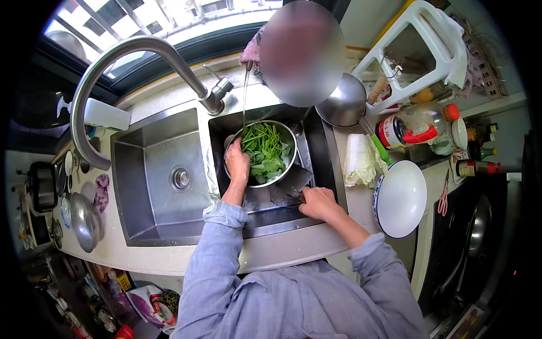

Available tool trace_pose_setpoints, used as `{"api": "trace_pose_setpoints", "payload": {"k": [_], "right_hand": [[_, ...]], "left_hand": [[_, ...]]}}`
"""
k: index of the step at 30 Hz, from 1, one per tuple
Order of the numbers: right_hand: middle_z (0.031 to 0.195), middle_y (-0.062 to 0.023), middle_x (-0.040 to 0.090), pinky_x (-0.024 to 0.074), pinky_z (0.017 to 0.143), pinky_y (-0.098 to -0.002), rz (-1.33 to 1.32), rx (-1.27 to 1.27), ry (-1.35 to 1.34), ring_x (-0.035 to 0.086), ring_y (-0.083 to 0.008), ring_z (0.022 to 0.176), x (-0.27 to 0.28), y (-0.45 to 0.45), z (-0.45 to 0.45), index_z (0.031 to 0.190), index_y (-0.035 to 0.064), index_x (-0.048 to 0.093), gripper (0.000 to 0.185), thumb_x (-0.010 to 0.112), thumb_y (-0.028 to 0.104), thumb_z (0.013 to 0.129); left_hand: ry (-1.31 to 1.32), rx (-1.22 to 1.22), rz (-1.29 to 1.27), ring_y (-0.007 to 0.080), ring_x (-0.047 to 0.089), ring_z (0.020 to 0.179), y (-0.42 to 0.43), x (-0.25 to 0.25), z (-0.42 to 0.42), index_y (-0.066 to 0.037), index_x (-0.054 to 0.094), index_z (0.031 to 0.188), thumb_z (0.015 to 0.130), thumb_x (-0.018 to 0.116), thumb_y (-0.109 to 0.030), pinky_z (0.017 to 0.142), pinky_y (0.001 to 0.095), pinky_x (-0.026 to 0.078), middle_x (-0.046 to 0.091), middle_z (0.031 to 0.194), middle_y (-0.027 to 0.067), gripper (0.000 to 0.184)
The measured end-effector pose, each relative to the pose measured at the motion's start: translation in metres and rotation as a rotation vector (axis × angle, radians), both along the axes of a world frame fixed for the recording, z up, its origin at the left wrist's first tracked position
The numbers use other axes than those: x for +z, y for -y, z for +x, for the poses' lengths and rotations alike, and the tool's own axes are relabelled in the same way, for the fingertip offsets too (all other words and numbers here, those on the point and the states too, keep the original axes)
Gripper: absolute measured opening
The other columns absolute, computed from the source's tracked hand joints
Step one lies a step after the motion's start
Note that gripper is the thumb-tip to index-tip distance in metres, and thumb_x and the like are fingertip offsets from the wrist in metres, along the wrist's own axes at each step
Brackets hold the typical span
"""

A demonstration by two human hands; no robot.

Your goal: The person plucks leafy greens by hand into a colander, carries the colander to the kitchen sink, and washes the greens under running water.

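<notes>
A round metal pot (294,148) full of leafy greens (263,148) sits in the right sink basin (271,225). My left hand (237,163) is closed on the pot's left rim, its fingers partly hidden at the edge. Lower right of the pot, my right hand (319,203) is wrapped round the handle of a cleaver (294,184). The cleaver's broad grey blade lies tilted just beside the pot; I cannot tell whether they touch. A thin stream of water (244,101) falls toward the pot's upper left side.
A tall curved faucet (135,42) arches over the left basin (161,169). Right of the sink stand a pale cabbage (359,160), a white bowl (401,198), a metal pan (344,104) and a large bottle (415,125). Pink scissors (444,198) lie farther right. A metal bowl (84,222) stands at left.
</notes>
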State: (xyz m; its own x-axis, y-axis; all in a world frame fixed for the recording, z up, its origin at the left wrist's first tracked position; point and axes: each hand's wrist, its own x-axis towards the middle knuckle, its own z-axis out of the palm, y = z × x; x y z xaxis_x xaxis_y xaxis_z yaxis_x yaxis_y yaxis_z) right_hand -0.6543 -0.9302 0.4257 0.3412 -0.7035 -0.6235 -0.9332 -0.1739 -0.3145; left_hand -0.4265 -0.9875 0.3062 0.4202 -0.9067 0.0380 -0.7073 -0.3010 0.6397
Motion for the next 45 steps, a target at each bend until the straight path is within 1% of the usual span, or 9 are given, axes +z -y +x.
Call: {"api": "trace_pose_setpoints", "payload": {"k": [13, 16, 22, 27, 31, 35, 38, 41, 45], "right_hand": [[0.065, -0.0170, 0.059, 0.0464, 0.052, -0.0382, -0.250, 0.270, 0.106, 0.060, -0.0301, 0.059, 0.170, -0.049, -0.046, 0.100, 0.0009, 0.056, 0.035, 0.055, 0.013, 0.068], [0.066, -0.0147, 0.058, 0.0457, 0.050, -0.0349, -0.350, 0.034, 0.389, 0.058, -0.0251, 0.053, 0.154, -0.053, -0.062, 0.107, 0.0021, 0.055, 0.038, 0.055, 0.013, 0.071], [0.069, -0.0067, 0.056, 0.0386, 0.039, -0.0225, 0.367, -0.990, 1.011, 0.050, -0.0094, 0.048, 0.089, -0.033, -0.027, 0.125, 0.0042, 0.038, 0.044, 0.046, 0.010, 0.083], [0.068, -0.0084, 0.056, 0.0386, 0.038, -0.0236, 0.331, -1.060, 0.974, 0.049, -0.0112, 0.044, 0.040, -0.012, 0.005, 0.126, 0.0011, 0.034, 0.045, 0.046, 0.012, 0.084], [0.070, -0.0083, 0.057, 0.0384, 0.037, -0.0237, 0.334, -1.107, 0.999, 0.049, -0.0109, 0.044, 0.017, -0.003, 0.020, 0.126, 0.0012, 0.031, 0.045, 0.046, 0.014, 0.085], [0.075, -0.0091, 0.058, 0.0390, 0.037, -0.0244, 0.331, -1.098, 1.004, 0.049, -0.0109, 0.044, 0.009, 0.002, 0.030, 0.124, -0.0001, 0.033, 0.044, 0.047, 0.016, 0.085], [0.078, -0.0096, 0.057, 0.0396, 0.038, -0.0246, 0.329, -1.087, 1.005, 0.049, -0.0116, 0.044, 0.004, 0.008, 0.037, 0.123, -0.0016, 0.034, 0.046, 0.050, 0.015, 0.083], [0.079, -0.0095, 0.056, 0.0398, 0.039, -0.0245, 0.330, -1.076, 1.030, 0.049, -0.0123, 0.044, 0.000, 0.011, 0.040, 0.123, -0.0031, 0.033, 0.050, 0.054, 0.013, 0.080], [0.079, -0.0093, 0.056, 0.0399, 0.039, -0.0244, 0.309, -1.072, 1.081, 0.049, -0.0123, 0.044, -0.001, 0.007, 0.036, 0.125, -0.0043, 0.032, 0.056, 0.057, 0.009, 0.077]], "left_hand": [[-0.250, 0.165, 0.014, 0.0329, 0.058, 0.083, 0.000, 0.021, -0.009, -0.005, 0.062, 0.095, 0.065, 0.053, -0.005, 0.075, 0.0387, 0.044, 0.061, 0.089, 0.0161, 0.031], [-0.253, 0.137, -0.098, 0.0315, 0.056, 0.083, -0.011, 0.028, -0.023, -0.006, 0.061, 0.096, 0.066, 0.054, -0.005, 0.076, 0.0379, 0.044, 0.059, 0.089, 0.0146, 0.031], [0.194, -0.406, 0.278, 0.0385, 0.033, 0.120, -0.039, -0.008, -0.051, -0.004, 0.035, 0.128, 0.076, 0.059, -0.025, 0.097, 0.0445, 0.031, 0.032, 0.134, 0.0198, 0.061], [0.366, -0.504, 0.455, 0.0360, 0.018, 0.130, -0.034, -0.026, -0.046, -0.009, 0.023, 0.137, 0.076, 0.058, -0.033, 0.105, 0.0450, 0.018, 0.016, 0.144, 0.0133, 0.075], [0.058, -0.548, 0.571, 0.0376, 0.019, 0.129, -0.015, -0.004, -0.031, -0.010, 0.034, 0.132, 0.071, 0.062, -0.038, 0.105, 0.0450, 0.019, 0.019, 0.142, 0.0153, 0.072], [-0.368, -0.026, -0.076, 0.0293, 0.054, 0.100, -0.039, 0.035, -0.025, -0.002, 0.058, 0.103, 0.076, 0.055, -0.011, 0.089, 0.0342, 0.039, 0.058, 0.106, 0.0159, 0.029], [-0.283, 0.424, -0.189, 0.0313, 0.053, 0.095, -0.075, 0.024, -0.032, 0.003, 0.048, 0.114, 0.074, 0.059, -0.010, 0.086, 0.0364, 0.041, 0.051, 0.112, 0.0189, 0.043], [-0.998, 0.842, -0.049, 0.0267, 0.054, 0.091, -0.093, 0.001, -0.052, 0.001, 0.040, 0.118, 0.073, 0.063, -0.007, 0.078, 0.0335, 0.046, 0.052, 0.108, 0.0153, 0.052], [-1.713, 0.854, 0.451, 0.0247, 0.059, 0.071, -0.078, -0.030, -0.046, -0.001, 0.048, 0.102, 0.074, 0.058, -0.004, 0.051, 0.0295, 0.053, 0.056, 0.089, 0.0143, 0.030]]}}
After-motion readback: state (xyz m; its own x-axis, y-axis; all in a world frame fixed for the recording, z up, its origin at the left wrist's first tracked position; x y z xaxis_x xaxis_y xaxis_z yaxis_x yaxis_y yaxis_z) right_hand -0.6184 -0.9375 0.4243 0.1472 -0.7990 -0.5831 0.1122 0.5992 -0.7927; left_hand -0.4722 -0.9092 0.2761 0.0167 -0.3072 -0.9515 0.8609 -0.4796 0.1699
